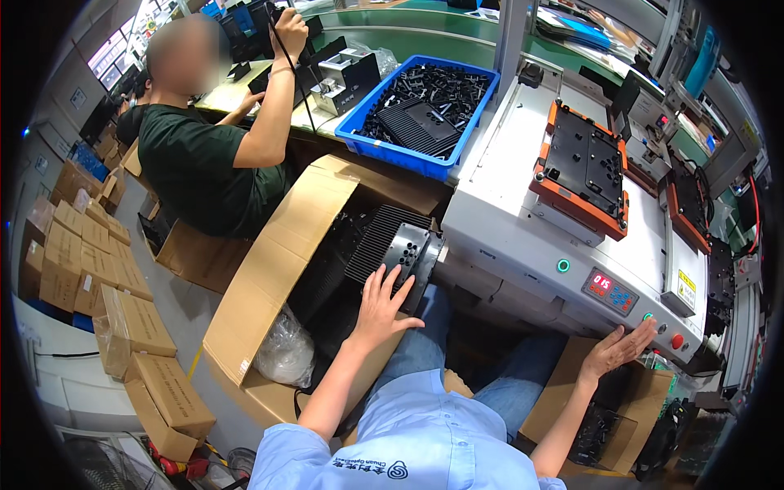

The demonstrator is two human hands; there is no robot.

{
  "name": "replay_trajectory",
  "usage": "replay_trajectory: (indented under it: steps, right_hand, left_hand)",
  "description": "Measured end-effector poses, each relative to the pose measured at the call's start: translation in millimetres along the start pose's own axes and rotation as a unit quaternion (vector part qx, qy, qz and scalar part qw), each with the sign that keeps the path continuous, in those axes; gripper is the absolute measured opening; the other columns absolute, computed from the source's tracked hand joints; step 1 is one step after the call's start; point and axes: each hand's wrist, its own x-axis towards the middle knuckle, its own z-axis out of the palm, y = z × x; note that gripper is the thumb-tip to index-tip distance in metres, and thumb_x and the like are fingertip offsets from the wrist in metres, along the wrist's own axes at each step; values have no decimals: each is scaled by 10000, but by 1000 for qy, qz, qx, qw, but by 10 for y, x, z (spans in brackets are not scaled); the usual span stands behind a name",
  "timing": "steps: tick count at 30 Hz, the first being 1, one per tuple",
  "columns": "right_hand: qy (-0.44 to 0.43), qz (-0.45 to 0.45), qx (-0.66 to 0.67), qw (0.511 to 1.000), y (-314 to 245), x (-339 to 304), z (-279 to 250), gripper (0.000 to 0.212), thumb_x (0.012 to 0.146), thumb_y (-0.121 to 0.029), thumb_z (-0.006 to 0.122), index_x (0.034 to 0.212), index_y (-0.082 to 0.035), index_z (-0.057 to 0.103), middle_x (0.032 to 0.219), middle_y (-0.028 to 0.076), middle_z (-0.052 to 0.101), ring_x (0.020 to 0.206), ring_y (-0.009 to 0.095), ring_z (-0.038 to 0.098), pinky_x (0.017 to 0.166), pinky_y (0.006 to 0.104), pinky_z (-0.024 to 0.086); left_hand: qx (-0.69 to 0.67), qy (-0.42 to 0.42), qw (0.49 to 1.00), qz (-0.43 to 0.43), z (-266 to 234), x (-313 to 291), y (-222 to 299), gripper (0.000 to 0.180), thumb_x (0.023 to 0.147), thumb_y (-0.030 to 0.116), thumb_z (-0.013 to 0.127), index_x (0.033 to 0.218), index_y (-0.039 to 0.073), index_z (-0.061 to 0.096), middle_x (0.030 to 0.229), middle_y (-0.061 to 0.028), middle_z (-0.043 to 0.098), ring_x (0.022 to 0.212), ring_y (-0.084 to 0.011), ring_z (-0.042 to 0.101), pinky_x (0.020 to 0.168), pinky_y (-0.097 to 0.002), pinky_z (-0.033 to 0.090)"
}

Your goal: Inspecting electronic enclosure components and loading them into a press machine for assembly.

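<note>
My left hand (380,314) is open, its fingers spread. The fingertips rest on, or hover just over, the dark plate end of a black finned housing (390,237) in an open cardboard box (282,220). I cannot tell whether they press on it. My right hand (618,351) reaches the front panel of a white bench machine (498,204). Its fingers are stretched out, nothing in them, with the tips by a green-lit button (648,318). On the machine's top, an orange-edged fixture (581,167) carries a flat black panel (585,155).
A blue bin (392,153) full of small black parts stands beyond the box. Right of my button-side hand is a red knob (677,340). Another cardboard box (563,384) stands below it. To the left sits a co-worker (204,171); stacked cartons (82,253) line the floor.
</note>
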Motion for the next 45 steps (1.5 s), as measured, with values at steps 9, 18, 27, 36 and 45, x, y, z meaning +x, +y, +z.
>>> replay_trajectory:
  steps: [9,18,27,36,45]
  right_hand:
    - [-48,58,68,995,-207,154,-267,437,980,-156,472,1381,-2,397,1425,151,403,1347,325,333,1112,421,253]
    - [-422,160,550,703,-1887,-797,-385,312,902,-110,598,1207,-48,586,1042,139,634,862,225,611,779,312,490]
    - [-563,118,575,582,-2719,-948,87,290,925,-165,569,1201,-79,600,991,135,621,851,224,620,758,305,489]
    - [-504,172,615,582,-2802,-1015,176,229,896,-157,600,1103,-63,624,896,124,620,815,216,620,744,311,490]
    - [-519,161,597,590,-2638,-1074,94,320,902,-197,598,1198,-77,579,955,153,617,820,247,613,758,340,486]
  left_hand:
    - [0,0,999,-43,-20,46,-210,431,873,303,612,1276,156,574,1325,-184,481,1218,-363,436,1019,-447,328]
    - [-16,22,997,-67,-35,94,-187,529,800,290,690,1278,114,545,1269,-164,486,1240,-393,393,1036,-501,299]
    - [23,-103,994,12,-342,81,-442,597,774,110,612,1353,151,471,1382,-153,428,1306,-431,336,1077,-501,307]
    - [-3,4,999,38,-211,240,-434,424,796,22,580,1219,48,559,1146,-146,587,1090,-338,550,958,-428,433]
    - [-165,313,911,-211,-480,381,-447,228,965,131,526,1101,-50,560,984,-141,606,918,-217,567,824,-321,446]
